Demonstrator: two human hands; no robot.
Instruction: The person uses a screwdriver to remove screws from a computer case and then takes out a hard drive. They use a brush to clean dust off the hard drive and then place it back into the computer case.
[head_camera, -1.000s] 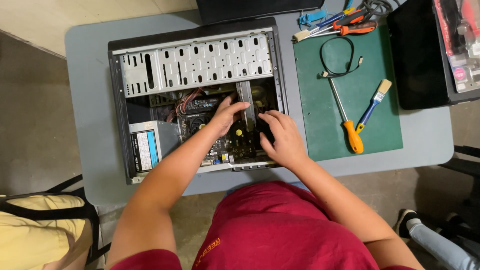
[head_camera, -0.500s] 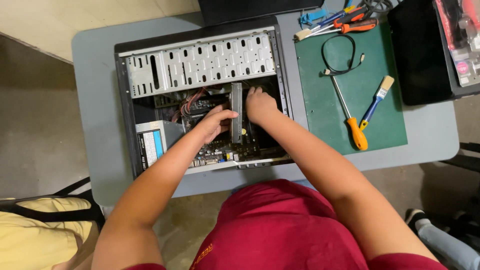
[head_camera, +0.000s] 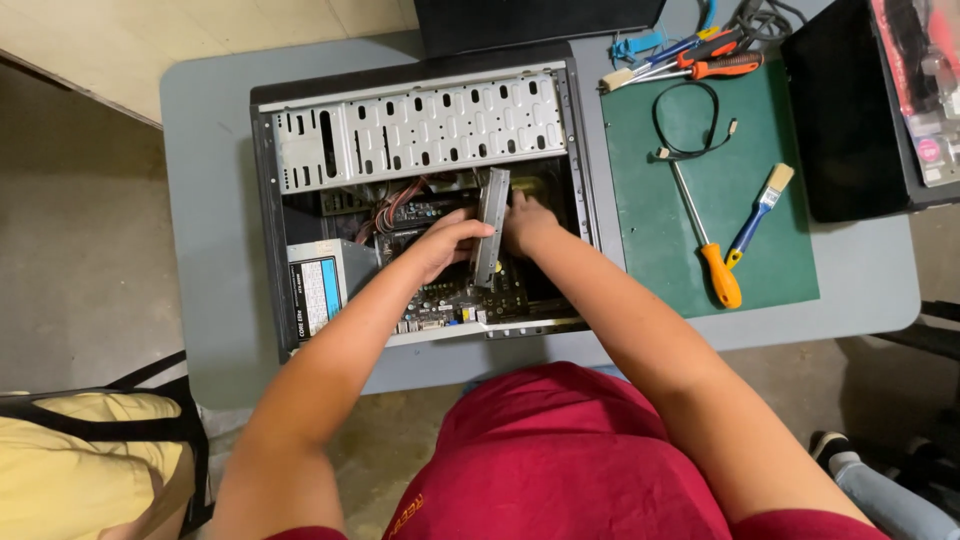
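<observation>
Grey is the table (head_camera: 210, 200), and it stands on a plain brown floor. At the far left lies a yellow bag (head_camera: 70, 470). Next comes the open computer case (head_camera: 420, 130). Inside it, the left hand (head_camera: 440, 245) and the right hand (head_camera: 525, 222) both grip a long grey card (head_camera: 490, 225), which stands on edge over the board. To the right, a green mat (head_camera: 690, 240) holds an orange screwdriver (head_camera: 705, 250) and a brush (head_camera: 760, 210). A second ago both hands lay lower in the case, and the card was not lifted.
</observation>
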